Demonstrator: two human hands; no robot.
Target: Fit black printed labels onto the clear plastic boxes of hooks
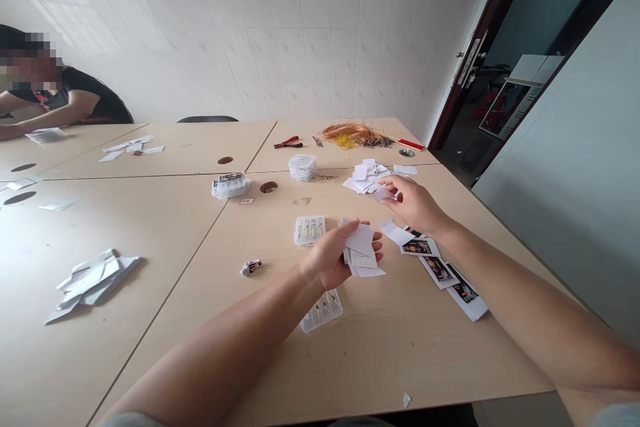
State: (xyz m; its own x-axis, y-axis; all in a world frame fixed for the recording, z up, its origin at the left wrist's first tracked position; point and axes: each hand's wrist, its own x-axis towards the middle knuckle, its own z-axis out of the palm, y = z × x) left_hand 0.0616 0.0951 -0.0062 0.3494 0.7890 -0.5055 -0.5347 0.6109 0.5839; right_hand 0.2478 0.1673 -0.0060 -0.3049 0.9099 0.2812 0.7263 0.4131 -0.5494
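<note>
1. my left hand (pixel 330 259) grasps a fanned bundle of white slips (pixel 361 247), thumb across the top face, fingers curled beneath. edges are uneven, some corners jutting past my fingers.
2. my right hand (pixel 413 205) is at the near edge of the loose heap (pixel 367 174) of similar slips. thumb and forefinger are bent round a pale slip there; i cannot tell whether it is pinched or only touched.
3. position: the bundle is above the table (pixel 390 353), between two clear boxes (pixel 311 230) on one side and the overlapping printed cards (pixel 440 271) on the other. one plain slip (pixel 396 232) lies against the top of that printed row.
4. handling, my judgement: take a slip by its edge, since flat thin paper may bring a neighbour along. a light sideways slide should separate two better than a straight lift.
5. keep the left thumb firm but not hard; too loose and the fan may spill, too tight and corners may crease. squaring the edges would steady it.
6. caution: my right forearm is over the printed cards; a low elbow could drag them.
</note>
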